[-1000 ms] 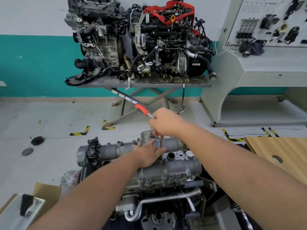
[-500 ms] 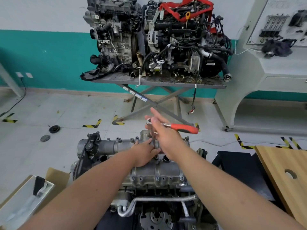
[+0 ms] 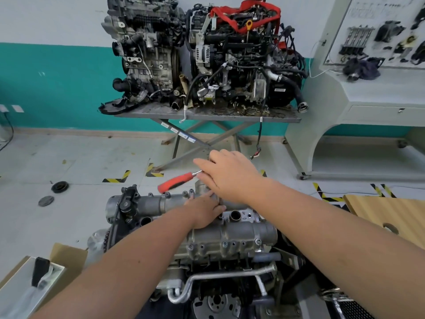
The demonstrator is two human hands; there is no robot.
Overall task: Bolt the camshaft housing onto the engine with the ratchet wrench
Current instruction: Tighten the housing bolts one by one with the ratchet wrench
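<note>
Here, the grey cast-metal camshaft housing (image 3: 232, 236) sat atop the engine, the left hand (image 3: 203, 210) resting flat on it, while the right hand (image 3: 226, 174), fingers seemingly loose, covered the head of the stiff, red-handled steel ratchet wrench (image 3: 177, 181), best gripped by its rubbery handle.

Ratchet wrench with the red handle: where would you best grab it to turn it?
Grip the red-handled ratchet wrench by its free handle end, coming from the left. It juts left of the right hand, far from the head, which likely gives most leverage.
</note>
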